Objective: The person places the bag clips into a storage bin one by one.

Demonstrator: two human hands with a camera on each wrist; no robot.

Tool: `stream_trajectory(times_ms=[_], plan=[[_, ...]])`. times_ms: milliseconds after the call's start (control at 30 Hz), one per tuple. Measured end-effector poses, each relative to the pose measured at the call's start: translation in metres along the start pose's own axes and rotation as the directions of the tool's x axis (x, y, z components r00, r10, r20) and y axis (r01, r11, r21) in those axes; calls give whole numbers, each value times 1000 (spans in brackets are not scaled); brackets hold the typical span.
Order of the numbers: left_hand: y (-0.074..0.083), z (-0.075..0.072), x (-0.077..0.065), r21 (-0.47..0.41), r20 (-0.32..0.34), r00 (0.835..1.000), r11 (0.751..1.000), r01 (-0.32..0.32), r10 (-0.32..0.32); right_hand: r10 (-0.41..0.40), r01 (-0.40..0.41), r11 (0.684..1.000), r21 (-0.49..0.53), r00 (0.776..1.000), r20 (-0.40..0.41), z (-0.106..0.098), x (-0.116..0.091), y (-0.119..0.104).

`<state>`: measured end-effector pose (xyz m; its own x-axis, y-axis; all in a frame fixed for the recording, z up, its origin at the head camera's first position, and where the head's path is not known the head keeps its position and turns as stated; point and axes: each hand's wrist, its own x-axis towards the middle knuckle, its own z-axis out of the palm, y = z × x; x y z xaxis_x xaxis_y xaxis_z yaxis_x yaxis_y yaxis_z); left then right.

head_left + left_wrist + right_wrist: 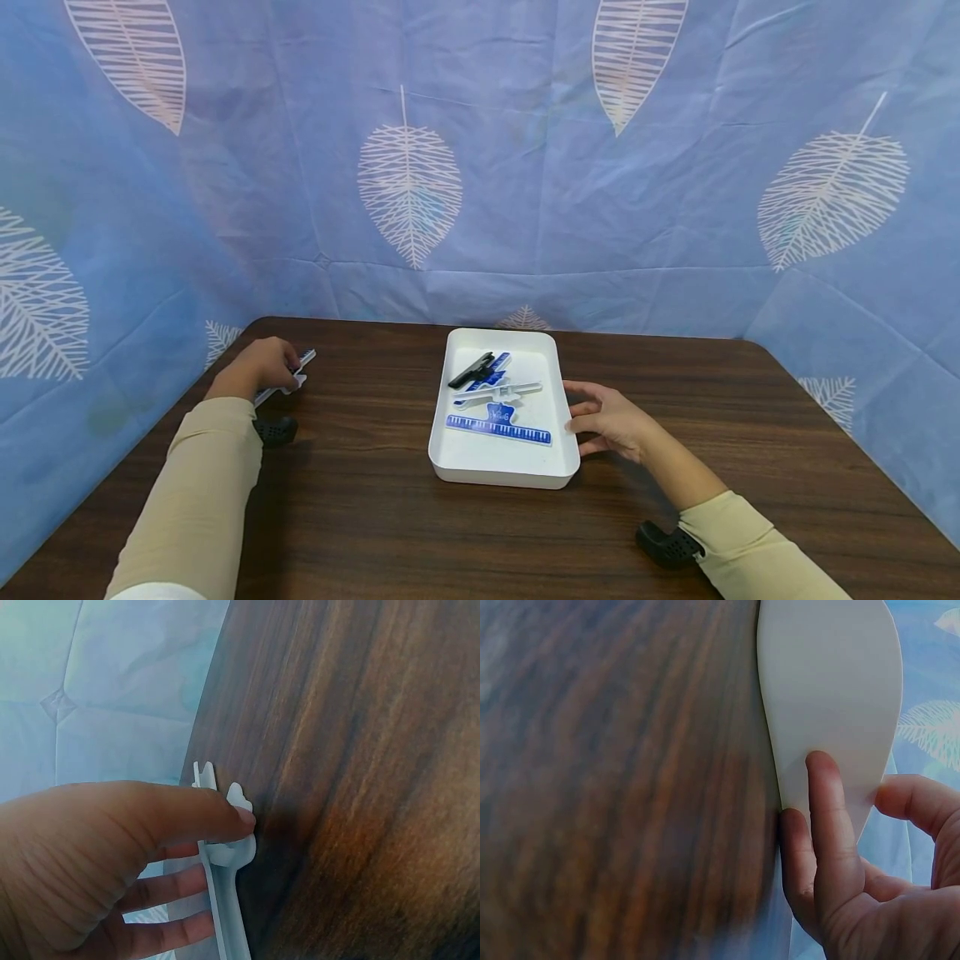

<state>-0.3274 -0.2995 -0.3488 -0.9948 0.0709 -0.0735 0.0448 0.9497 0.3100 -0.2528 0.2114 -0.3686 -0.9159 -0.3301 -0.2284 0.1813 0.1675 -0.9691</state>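
Observation:
At the table's left edge my left hand [262,365] pinches a white music clip [231,907]. The thumb lies over the clip's handle in the left wrist view, with the other fingers behind its long bar. A white rectangular tray [495,477] stands near the middle of the table. My right hand [609,421] touches the outside of its right wall [829,682] with extended fingers. Inside the tray lie a blue clip with a piano-key pattern [498,428], a white clip [517,388], and a black clip [468,372] on another blue one [500,363].
The dark wooden table [360,517] spreads around the tray. A blue cloth [517,192] with white leaf prints hangs behind the table and along both sides. A black band piece [667,546] sits at the right wrist, and another [276,431] at the left.

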Motion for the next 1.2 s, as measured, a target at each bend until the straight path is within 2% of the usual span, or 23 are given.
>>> stream_trajectory(times_ms=[300, 600, 900, 1200], plan=[[2, -1, -1, 23, 17, 999, 999, -36, 35, 3, -3, 1000, 5, 1000, 1, 1, 0, 0], [4, -2, -4, 46, 1, 996, 995, -88, 88, -1, 1, 1000, 4, 1000, 8, 1, 0, -2], [7, -4, -10, 29, 11, 994, 994, -108, 107, 0, 0, 1000, 1, 1000, -5, 0, 0, -1], [14, -5, -17, 62, -15, 983, 981, -182, 183, 3, -3, 1000, -1, 1000, -7, 0, 0, -1]])
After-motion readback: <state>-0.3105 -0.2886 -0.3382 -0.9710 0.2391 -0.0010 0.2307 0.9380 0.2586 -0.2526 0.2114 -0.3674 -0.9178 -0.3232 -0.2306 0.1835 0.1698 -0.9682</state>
